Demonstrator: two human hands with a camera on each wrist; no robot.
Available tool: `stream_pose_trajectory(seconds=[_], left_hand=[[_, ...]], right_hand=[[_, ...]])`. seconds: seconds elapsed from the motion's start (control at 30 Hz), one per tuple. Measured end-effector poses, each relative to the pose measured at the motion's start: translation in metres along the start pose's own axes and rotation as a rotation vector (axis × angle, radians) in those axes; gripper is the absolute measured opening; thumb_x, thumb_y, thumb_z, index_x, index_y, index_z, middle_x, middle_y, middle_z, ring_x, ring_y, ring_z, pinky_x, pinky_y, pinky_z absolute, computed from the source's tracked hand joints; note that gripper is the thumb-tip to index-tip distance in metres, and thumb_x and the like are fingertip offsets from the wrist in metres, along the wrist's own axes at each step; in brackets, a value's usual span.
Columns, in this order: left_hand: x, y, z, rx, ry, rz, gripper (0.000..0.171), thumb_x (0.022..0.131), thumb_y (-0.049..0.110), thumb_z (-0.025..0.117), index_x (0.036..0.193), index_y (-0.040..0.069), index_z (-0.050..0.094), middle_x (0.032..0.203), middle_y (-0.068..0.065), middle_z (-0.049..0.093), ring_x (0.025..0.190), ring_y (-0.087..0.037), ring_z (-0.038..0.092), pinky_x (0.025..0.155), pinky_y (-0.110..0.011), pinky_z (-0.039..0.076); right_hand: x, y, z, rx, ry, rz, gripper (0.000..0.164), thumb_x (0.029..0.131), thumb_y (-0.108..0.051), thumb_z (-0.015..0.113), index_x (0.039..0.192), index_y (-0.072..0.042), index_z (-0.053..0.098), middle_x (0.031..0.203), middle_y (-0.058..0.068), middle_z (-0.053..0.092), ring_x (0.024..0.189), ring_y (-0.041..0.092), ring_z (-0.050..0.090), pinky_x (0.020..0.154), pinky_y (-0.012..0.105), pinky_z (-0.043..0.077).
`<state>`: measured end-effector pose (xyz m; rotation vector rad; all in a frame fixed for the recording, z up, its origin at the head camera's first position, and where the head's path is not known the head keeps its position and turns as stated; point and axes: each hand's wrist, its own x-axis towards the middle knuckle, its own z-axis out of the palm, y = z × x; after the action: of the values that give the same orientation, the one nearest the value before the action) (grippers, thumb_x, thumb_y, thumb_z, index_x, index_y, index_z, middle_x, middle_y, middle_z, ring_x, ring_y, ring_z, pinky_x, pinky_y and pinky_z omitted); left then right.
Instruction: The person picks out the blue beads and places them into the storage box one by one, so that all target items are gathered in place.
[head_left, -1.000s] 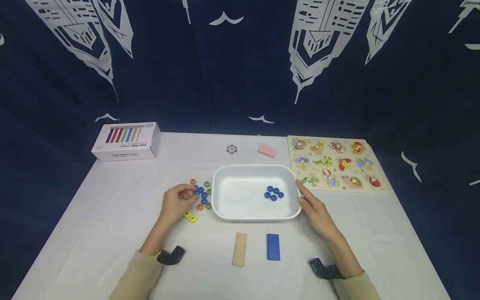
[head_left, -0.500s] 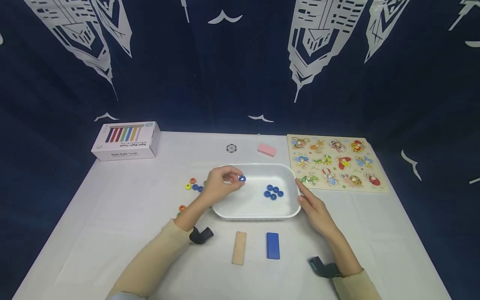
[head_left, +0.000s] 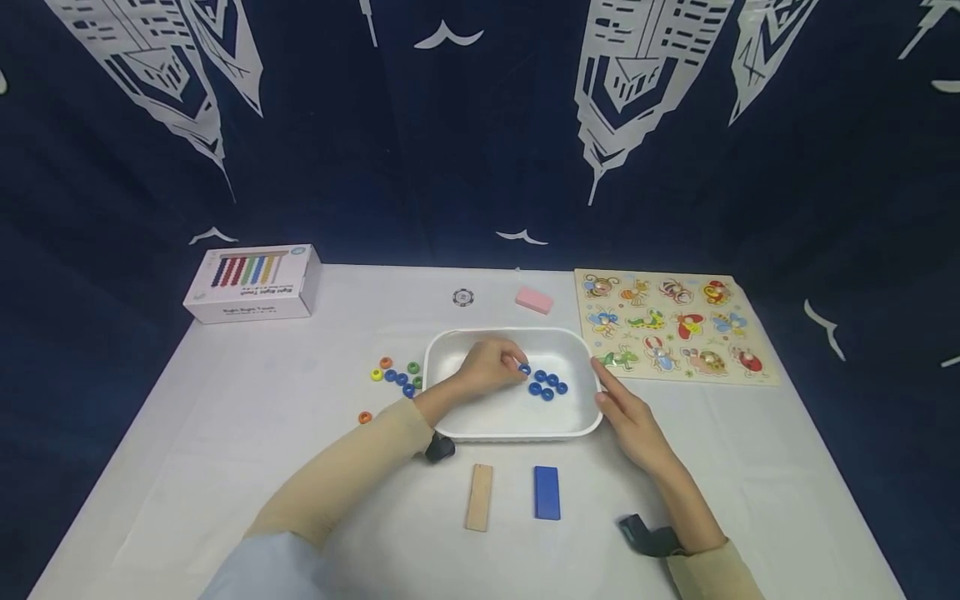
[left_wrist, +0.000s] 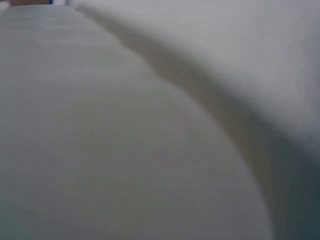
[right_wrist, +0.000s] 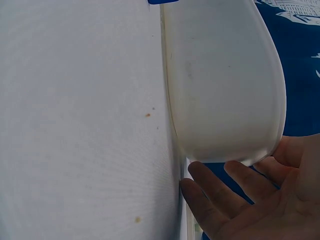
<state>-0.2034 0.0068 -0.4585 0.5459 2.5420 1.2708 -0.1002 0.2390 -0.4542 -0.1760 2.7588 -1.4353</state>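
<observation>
Inside the white tray (head_left: 483, 419), just beside five blue beads (head_left: 535, 388), a single blue bead (head_left: 525, 369) is pinched by the fingers of the left hand (head_left: 487, 367). The tray's right end is touched by the right hand (head_left: 636, 429), its fingers straight and slightly spread. Placing the bead seems to be the step in hand; a low, gentle release is called for next. More blue beads are left on the desk (head_left: 187, 467), near the tray's left rim, which must be cleared on the way back. Open tray floor is offered in front of the five.
</observation>
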Motion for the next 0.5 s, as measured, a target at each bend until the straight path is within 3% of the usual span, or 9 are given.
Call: stream_pose_trajectory(seconds=[0.17, 0.33, 0.5], left_hand=[[0.003, 0.001, 0.005, 0.11, -0.04, -0.01, 0.019, 0.071, 0.018, 0.072, 0.088, 0.017, 0.067, 0.065, 0.008, 0.059, 0.063, -0.005, 0.053, 0.062, -0.018, 0.042], [0.0, 0.006, 0.005, 0.137, -0.086, -0.026, 0.023, 0.073, 0.016, 0.07, 0.096, 0.017, 0.066, 0.073, 0.009, 0.061, 0.071, -0.006, 0.054, 0.07, -0.02, 0.043], [-0.008, 0.009, -0.002, 0.166, -0.075, -0.003, 0.032, 0.072, 0.02, 0.071, 0.103, 0.016, 0.064, 0.082, 0.007, 0.063, 0.077, -0.006, 0.056, 0.074, -0.021, 0.043]], right_hand=[[0.0, 0.0, -0.003, 0.015, -0.001, 0.009, 0.046, 0.095, -0.028, 0.038, 0.138, -0.032, 0.025, 0.145, 0.003, 0.025, 0.126, 0.032, 0.034, 0.101, 0.049, 0.028], [0.0, 0.001, -0.002, 0.027, -0.005, -0.005, 0.046, 0.095, -0.027, 0.038, 0.139, -0.031, 0.025, 0.145, 0.003, 0.024, 0.125, 0.032, 0.035, 0.1, 0.048, 0.029], [0.0, 0.001, 0.001, 0.019, 0.0, -0.002, 0.046, 0.095, -0.028, 0.038, 0.139, -0.032, 0.025, 0.145, 0.003, 0.025, 0.125, 0.031, 0.037, 0.099, 0.045, 0.031]])
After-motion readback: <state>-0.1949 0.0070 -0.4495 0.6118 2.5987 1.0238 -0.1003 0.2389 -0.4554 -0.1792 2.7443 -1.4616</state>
